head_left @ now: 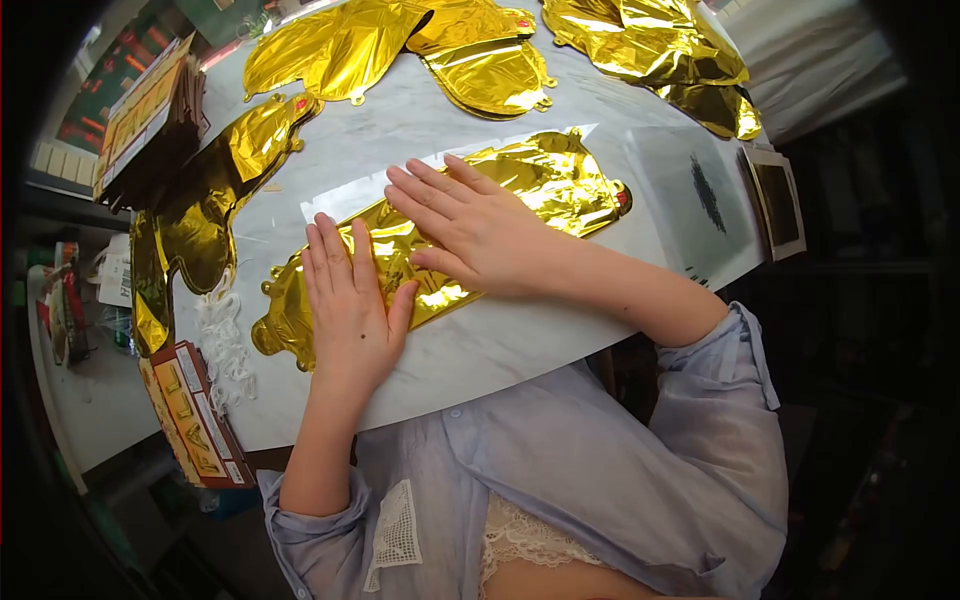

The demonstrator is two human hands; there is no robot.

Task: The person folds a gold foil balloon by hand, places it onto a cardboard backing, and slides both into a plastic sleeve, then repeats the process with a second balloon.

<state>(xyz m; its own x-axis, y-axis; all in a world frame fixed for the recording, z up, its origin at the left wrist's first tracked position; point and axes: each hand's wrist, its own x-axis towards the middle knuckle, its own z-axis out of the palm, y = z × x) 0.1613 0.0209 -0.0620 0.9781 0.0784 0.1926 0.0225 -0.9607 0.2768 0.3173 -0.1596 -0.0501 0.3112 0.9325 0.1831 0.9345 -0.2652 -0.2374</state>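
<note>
A gold foil balloon (530,180), flat and folded into a long strip, lies slantwise across the table in front of me. My left hand (348,300) rests flat on its left part, fingers stretched out. Palm down, my right hand (470,225) presses on the middle of the strip with its fingers spread. Beneath the foil's far edge shows a clear plastic sheet or bag (345,195). Small tabs stick out at the strip's left end, and a dark red spot marks its right end. The foil under both palms is hidden.
More flat gold foil balloons (340,50) lie along the far side and at the left. Printed cards (150,125) are stacked at the upper left, others (195,415) at the lower left. White strings (225,335) lie nearby. Clear plastic bags (690,200) lie at the right.
</note>
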